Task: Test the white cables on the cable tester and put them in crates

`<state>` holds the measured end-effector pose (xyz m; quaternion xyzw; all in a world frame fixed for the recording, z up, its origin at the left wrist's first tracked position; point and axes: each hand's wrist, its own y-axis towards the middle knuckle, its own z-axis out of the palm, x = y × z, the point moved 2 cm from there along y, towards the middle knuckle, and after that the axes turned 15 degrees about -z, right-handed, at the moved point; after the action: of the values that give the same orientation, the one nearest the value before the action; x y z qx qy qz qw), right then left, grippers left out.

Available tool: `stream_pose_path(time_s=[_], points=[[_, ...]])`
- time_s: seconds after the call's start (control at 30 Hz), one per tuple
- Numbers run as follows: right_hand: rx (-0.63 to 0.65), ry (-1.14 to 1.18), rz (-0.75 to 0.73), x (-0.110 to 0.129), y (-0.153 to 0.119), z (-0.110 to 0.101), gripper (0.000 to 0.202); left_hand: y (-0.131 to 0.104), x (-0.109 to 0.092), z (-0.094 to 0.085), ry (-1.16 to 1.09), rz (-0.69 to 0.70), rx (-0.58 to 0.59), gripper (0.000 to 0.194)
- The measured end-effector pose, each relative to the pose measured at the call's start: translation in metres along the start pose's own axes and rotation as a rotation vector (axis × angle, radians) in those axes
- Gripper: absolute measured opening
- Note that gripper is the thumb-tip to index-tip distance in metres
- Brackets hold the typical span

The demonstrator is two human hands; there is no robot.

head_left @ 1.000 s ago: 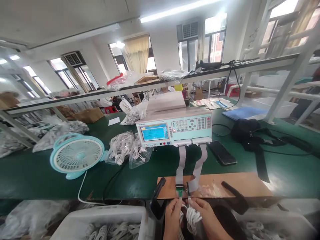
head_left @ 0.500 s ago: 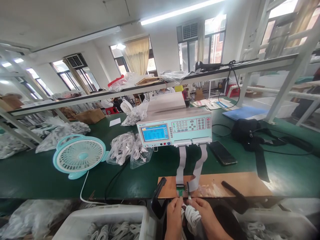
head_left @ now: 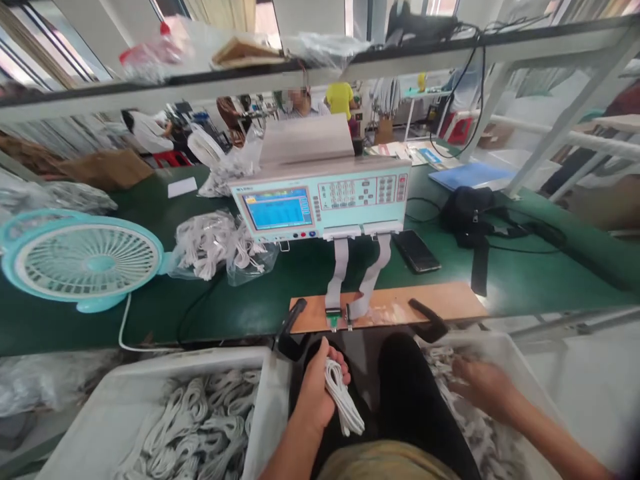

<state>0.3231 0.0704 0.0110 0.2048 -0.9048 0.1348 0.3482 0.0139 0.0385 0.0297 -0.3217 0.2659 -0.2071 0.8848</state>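
- L hand (head_left: 320, 393), 6 o'clock in view: fingers curled shut round a white, looped, skinny cable bundle (head_left: 344, 400). Loops poke out past the fingers, toward 5 o'clock. Bundle is in the hand, over the person's black-clothed legs (head_left: 413, 400).
- R hand (head_left: 483, 387), 4 o'clock: blurry, fingers bent, at the white plastic R bin (head_left: 535, 393) w/ messy pale cables (head_left: 487, 433) in it. Can't tell how far open the hand is or if it has hold of any.
- White plastic L bin (head_left: 95, 413), 8 o'clock: lots of white looped cables (head_left: 195, 420) inside.
- Pale blue & grey metal box w/ a lit blue screen & btns (head_left: 367, 213), near 12 o'clock, on the green table (head_left: 270, 300). 2 flat grey ribbon wires (head_left: 337, 273) go down from its front to the flat tan board (head_left: 450, 300), approx 5 o'clock.
- Small green circuit piece (head_left: 334, 322) at the end of the L ribbon.
- Round light-blue plastic fan (head_left: 100, 263), 9 o'clock. Clear plastic bags of white cables (head_left: 203, 247) btwn fan & box.
- Flat black phone (head_left: 416, 251), 3 o'clock, next to box; black cloth bag w/ strap (head_left: 465, 213) just past it.
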Motion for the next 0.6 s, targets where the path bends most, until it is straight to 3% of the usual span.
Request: stream_pose_path(time_s=[0.07,0.13,0.2,0.27,0.37,0.43,0.53,0.6], points=[[0.037,0.056,-0.023,0.017,-0.005,0.005,0.019,0.004,0.006,0.008,0.002,-0.029,0.024,0.035],[0.13,0.39,-0.089,0.054,0.002,0.027,0.025,0.008,0.016,0.019,0.067,-0.016,0.007,0.032],[0.152,0.728,-0.153,0.092,0.017,0.056,0.034,0.008,0.025,0.028,0.206,0.014,-0.02,0.029],[0.115,1.003,-0.14,0.114,0.031,0.082,0.04,0.003,0.027,0.031,0.459,0.124,-0.078,0.027],[0.043,1.264,0.041,0.114,0.04,0.107,0.046,-0.015,0.019,0.022,0.976,0.545,-0.239,0.03],[-0.032,1.346,0.102,0.107,0.041,0.113,0.044,-0.028,0.018,0.01,1.29,0.78,-0.259,0.032],[-0.118,1.395,0.099,0.106,0.041,0.115,0.039,-0.034,0.035,-0.009,1.692,0.838,-0.126,0.036],[-0.139,1.393,0.104,0.109,0.041,0.116,0.037,-0.028,0.053,-0.02,1.902,0.864,-0.124,0.042]])
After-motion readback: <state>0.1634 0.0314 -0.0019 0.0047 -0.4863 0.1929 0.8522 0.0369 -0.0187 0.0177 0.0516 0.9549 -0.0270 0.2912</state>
